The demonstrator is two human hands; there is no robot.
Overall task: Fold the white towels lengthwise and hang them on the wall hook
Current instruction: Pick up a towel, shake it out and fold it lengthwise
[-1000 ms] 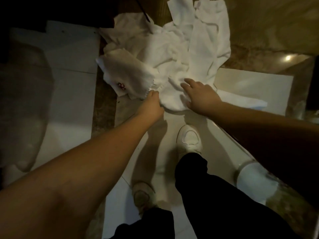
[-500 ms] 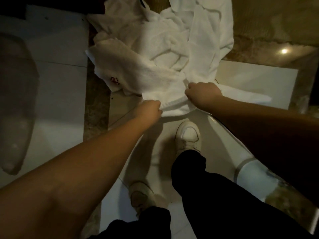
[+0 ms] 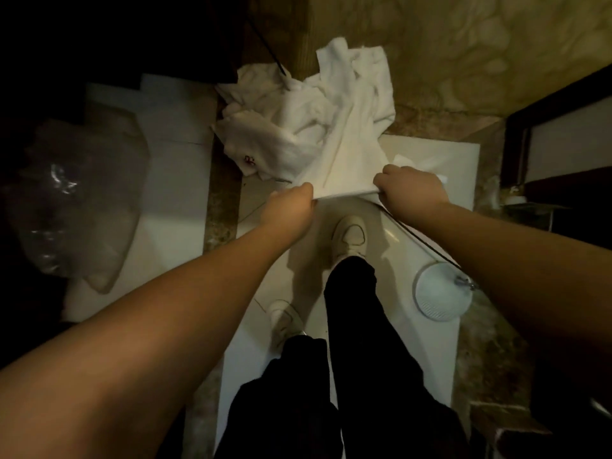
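A heap of white towels lies crumpled on the floor against the wall. One white towel is drawn out of the heap toward me, its near edge stretched taut between my hands. My left hand pinches that edge at its left corner. My right hand grips the same edge at its right corner, fingers curled round it. Another towel in the heap carries a small red mark. No wall hook is in view.
A clear plastic bag lies on the white floor tiles at the left. A round white drain cover with a thin metal rod sits at the right. A dark door frame stands far right. My two feet in white shoes are below the towel.
My hands closed on the near edge of one towel and pulled it toward me and apart, so the edge is now stretched straight. The view has drawn back from the heap.
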